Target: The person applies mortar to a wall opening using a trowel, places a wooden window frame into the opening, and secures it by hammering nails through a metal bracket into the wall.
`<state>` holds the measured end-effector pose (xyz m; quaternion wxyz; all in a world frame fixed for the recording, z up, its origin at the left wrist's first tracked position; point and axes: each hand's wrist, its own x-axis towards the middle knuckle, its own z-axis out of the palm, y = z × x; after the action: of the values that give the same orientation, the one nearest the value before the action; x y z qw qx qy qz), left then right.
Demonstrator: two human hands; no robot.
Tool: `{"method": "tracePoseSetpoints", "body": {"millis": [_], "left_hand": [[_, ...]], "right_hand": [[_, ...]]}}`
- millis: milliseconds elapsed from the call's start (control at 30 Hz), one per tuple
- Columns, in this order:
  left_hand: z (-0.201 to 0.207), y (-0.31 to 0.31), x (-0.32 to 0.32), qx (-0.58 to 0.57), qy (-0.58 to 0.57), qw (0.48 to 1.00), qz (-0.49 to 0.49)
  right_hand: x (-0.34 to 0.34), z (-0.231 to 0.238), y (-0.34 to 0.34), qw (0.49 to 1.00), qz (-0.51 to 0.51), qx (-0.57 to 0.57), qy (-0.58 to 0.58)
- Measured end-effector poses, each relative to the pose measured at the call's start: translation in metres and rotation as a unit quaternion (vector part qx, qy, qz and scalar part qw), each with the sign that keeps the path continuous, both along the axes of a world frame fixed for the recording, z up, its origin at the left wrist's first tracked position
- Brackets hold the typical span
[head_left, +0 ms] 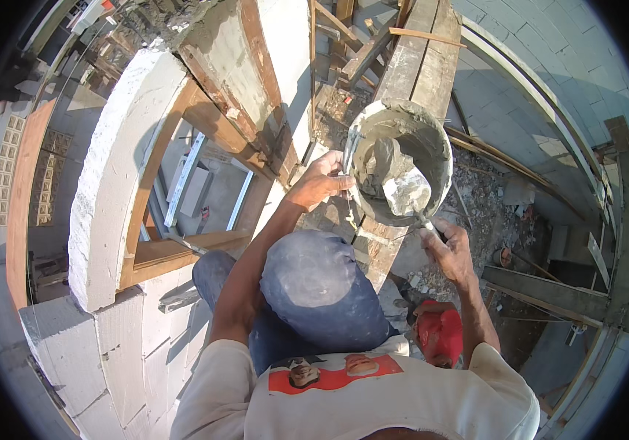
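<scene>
A round bucket (pixel 443 136) of wet grey mortar (pixel 385 155) stands on the wooden planks in front of me. My left hand (pixel 323 180) is closed at the bucket's left side, gripping its rim; a thin metallic edge shows there, which I cannot make out fully. In my right hand (pixel 448 249) is the handle of a trowel (pixel 407 192). The trowel's blade lies inside the bucket, over the mortar, and is smeared with it.
Planks (pixel 426 62) run away ahead, high above rubble-strewn ground (pixel 468 191). At left is a block wall (pixel 120 352) with a wooden window frame (pixel 182 253); a second trowel (pixel 180 296) rests beside it. A person in a red cap (pixel 439 334) is below. Timbers (pixel 549 293) cross at right.
</scene>
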<state>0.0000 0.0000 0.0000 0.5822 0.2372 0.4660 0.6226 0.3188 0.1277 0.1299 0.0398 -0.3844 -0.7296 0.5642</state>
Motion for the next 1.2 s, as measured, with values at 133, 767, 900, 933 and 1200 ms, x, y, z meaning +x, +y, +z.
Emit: {"method": "tracePoseSetpoints", "body": {"millis": [133,767,900,933,1200], "left_hand": [[-0.008,-0.005,0.028,0.006,0.018,1.0,0.013],[-0.053,-0.246,0.064,-0.243,0.241,0.913,0.221],[-0.046,-0.249,0.071,-0.288,0.297,0.887,0.207],[-0.044,-0.249,0.073,-0.288,0.31,0.885,0.194],[-0.088,-0.236,0.068,-0.295,0.421,0.853,0.091]], "right_hand": [[-0.071,0.042,-0.008,0.991,0.003,-0.087,0.097],[-0.445,-0.016,-0.147,0.813,0.185,0.475,0.28],[-0.383,-0.001,-0.128,0.802,0.246,0.496,0.226],[-0.363,0.024,-0.124,0.815,0.265,0.469,0.213],[-0.458,0.161,-0.092,0.759,0.363,0.522,0.139]]}}
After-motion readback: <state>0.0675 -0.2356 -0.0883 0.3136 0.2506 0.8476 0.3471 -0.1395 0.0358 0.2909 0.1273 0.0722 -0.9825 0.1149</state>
